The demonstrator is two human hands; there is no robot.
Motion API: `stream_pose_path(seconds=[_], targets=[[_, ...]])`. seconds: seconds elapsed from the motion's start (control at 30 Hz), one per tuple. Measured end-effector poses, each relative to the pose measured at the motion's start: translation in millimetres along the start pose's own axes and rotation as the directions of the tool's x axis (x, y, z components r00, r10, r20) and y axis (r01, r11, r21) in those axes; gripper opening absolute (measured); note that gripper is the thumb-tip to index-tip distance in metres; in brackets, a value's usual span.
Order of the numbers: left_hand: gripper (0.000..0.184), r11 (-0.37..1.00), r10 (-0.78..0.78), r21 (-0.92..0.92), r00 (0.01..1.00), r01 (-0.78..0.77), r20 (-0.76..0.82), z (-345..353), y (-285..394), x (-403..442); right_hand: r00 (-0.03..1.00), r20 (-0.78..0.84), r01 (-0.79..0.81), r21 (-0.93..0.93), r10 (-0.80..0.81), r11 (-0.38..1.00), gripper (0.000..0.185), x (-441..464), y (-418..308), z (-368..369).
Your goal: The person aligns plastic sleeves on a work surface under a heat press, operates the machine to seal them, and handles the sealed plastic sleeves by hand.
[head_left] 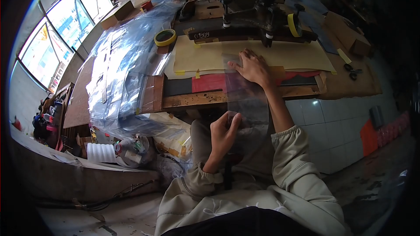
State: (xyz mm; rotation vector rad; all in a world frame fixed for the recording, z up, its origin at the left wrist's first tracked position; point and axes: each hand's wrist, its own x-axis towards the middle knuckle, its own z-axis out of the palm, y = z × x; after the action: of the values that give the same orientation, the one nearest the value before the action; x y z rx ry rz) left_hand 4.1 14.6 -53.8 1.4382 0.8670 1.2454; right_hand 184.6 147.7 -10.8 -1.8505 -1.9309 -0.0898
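Observation:
A strip of clear plastic sheet (247, 98) runs from the cream sheet on the worktable down over its front edge towards my lap. My right hand (253, 69) lies on its upper part with fingers stretched and thumb out to the left. Lower down, my left hand (224, 132) is closed in a pinch at the strip's left edge, below the table edge. Beneath the strip is the cream sheet (201, 57), with bits of yellow tape along its border. Red material (208, 84) shows in front of it, partly covered by the strip.
A dark machine bar (245, 35) stands behind the cream sheet. Yellow tape rolls sit left (166, 43) and right (291, 25) of it. Layered clear plastic sheets (116, 70) cover the table's left side. Black scissors (352, 72) and a cardboard box (345, 32) are at right.

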Motion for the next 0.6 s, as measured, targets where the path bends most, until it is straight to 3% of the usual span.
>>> stream_pose_path(seconds=[0.6], targets=[[0.022,1.0,0.002,-0.022,1.0,-0.002,-0.015,2.6,8.0,-0.2,0.999,0.032,0.006,0.0,-0.006,1.0,0.07,2.4,0.7,-6.0]])
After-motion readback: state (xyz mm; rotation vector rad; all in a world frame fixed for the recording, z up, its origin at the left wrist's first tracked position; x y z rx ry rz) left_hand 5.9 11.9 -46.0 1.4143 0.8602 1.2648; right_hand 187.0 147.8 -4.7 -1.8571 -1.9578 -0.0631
